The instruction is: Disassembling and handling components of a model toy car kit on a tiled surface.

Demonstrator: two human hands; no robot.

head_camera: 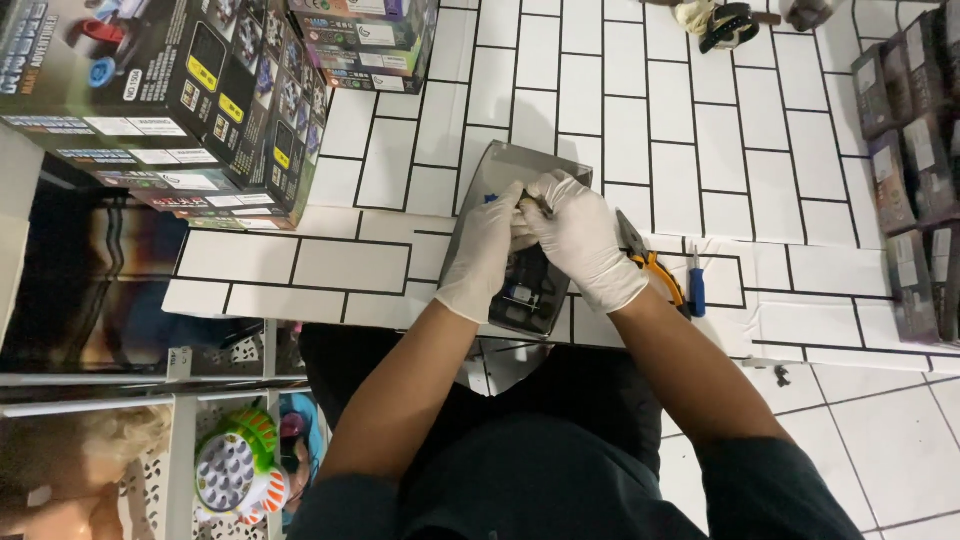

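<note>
Hands in white gloves, left hand (pixel 485 255) and right hand (pixel 580 240), pinch a small part over an opened grey plastic device (pixel 520 235) on the white tiled counter (pixel 350 265), orange-handled pliers (pixel 648 262) alongside, work seemingly mid-way.

1. Bare white tile (pixel 620 110) lies open beyond the grey tray (pixel 520 165), a wide lane up to the far edge
2. Stacked toy boxes (pixel 170 100) block the far left; more boxes (pixel 365 40) stand behind them
3. Pliers (pixel 650 262) and a blue screwdriver (pixel 696 285) lie just right of the right hand (pixel 585 240)
4. A row of dark packs (pixel 915 170) walls the right edge
5. The left hand (pixel 482 255) has open tile (pixel 300 265) to its left
</note>
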